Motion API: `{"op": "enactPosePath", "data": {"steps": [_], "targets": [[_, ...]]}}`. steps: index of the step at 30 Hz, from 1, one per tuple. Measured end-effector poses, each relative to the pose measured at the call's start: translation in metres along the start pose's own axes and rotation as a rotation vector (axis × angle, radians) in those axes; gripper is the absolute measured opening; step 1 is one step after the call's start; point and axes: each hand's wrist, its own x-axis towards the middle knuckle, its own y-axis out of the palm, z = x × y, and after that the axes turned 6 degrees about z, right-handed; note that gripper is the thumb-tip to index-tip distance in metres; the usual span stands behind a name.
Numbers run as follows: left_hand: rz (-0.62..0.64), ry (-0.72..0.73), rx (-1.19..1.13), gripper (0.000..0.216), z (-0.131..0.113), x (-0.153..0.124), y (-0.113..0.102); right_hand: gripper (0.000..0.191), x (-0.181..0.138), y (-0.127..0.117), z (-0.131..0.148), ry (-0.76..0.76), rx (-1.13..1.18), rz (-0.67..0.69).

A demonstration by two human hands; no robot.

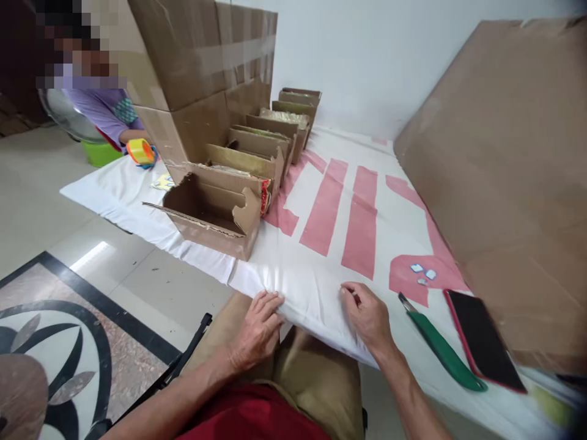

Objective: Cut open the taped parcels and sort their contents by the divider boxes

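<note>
At the far left, a co-worker's purple sleeve (107, 110) reached toward a yellow tape roll (141, 151) lying on the far corner of the white sheet (321, 269). Next to it a tall cardboard box (197, 67) stood on the sheet, with a row of small cartons (270, 131) running back toward the wall. The nearest of them, an open carton (213, 211), had a torn flap.

The white sheet, printed with red stripes, was spread over the floor, and its near edge lay across the person's lap. The left hand (257, 327) rested on that edge with its fingers close together and bent over the fold. The thumb was hidden, so whether it nipped the cloth could not be told. Just to the right, the right hand (367, 315) lay palm down on the sheet, fingers loosely curled, tips touching the cloth and gripping nothing.

Further right a green-handled knife (443, 348) lay near that hand, with a dark phone (483, 339) just beside it. A few small white pieces (424, 272) sat on a red patch. A large cardboard panel (504, 183) leaned at the far right.
</note>
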Motion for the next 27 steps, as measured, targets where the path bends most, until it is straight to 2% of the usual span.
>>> {"op": "enactPosePath", "data": {"steps": [3, 5, 9, 11, 15, 17, 20, 23, 27], "targets": [[-0.151, -0.061, -0.079, 0.026, -0.002, 0.004, -0.011, 0.029, 0.004, 0.010, 0.018, -0.058, 0.084, 0.010], [-0.290, -0.149, -0.087, 0.029, 0.007, 0.008, -0.026, 0.026, 0.009, 0.017, 0.033, -0.080, 0.154, 0.029], [-0.560, -0.379, 0.015, 0.034, 0.046, 0.012, -0.058, 0.018, 0.022, 0.033, 0.061, -0.123, 0.267, 0.083], [-0.646, -0.525, 0.025, 0.046, 0.070, 0.012, -0.069, 0.021, 0.030, 0.043, 0.075, -0.153, 0.301, 0.114], [-0.684, -0.735, -0.121, 0.079, 0.104, 0.016, -0.073, 0.052, 0.049, 0.075, 0.104, -0.220, 0.307, 0.168], [-0.690, -0.761, -0.199, 0.087, 0.111, 0.022, -0.069, 0.069, 0.060, 0.096, 0.119, -0.233, 0.316, 0.191], [-0.695, -0.741, -0.276, 0.086, 0.115, 0.034, -0.061, 0.089, 0.075, 0.127, 0.138, -0.239, 0.372, 0.191], [-0.702, -0.731, -0.260, 0.083, 0.118, 0.046, -0.056, 0.092, 0.087, 0.148, 0.151, -0.226, 0.446, 0.105], [-0.728, -0.733, -0.241, 0.080, 0.123, 0.059, -0.055, 0.073, 0.098, 0.159, 0.155, -0.185, 0.544, -0.011]]}}
